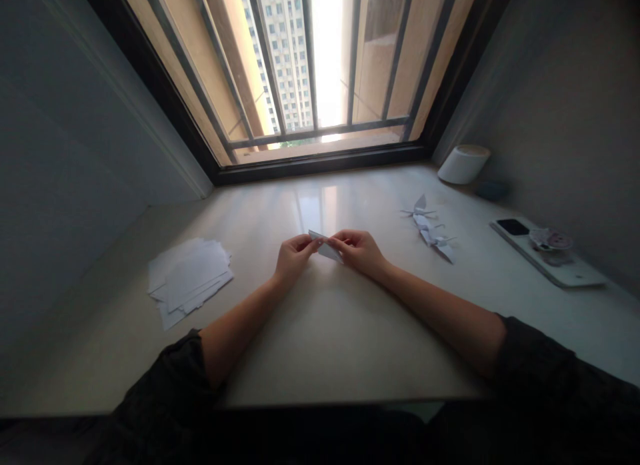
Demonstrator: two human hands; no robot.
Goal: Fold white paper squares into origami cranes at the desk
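**Me:** My dark sleeves (165, 385) sit right under the camera, both forearms bare and stretched out over the counter (330, 332).

**You:** And your hands?

**Me:** They meet mid-counter. My left hand (293, 258) pinches one end of a small folded white paper (325, 246) between thumb and fingertips. My right hand (361, 252) pinches the other end, fingers curled over it. The paper is low over the counter. I can't tell whether it touches.

**You:** What else is around?

**Me:** To my left, well apart from my hands, lies a loose fanned pile of white sheets (189, 278). To my right, a few paper cranes (430, 232) lie close together. Further right is a flat white tray (575, 273) with a dark phone (513, 226) on its far end and a round thing I can't make out. A white roll (464, 164) stands in the far right corner.

**You:** Anything in your way?

**Me:** No, nothing lies between my hands and those things.

**You:** The room?

**Me:** The counter is pale, glossy stone that mirrors the daylight. It's a narrow alcove with grey walls (65, 152) on both sides. Ahead is a dark-framed window (320, 164) with bars (310, 58) and a tower block (285, 52) beyond them.
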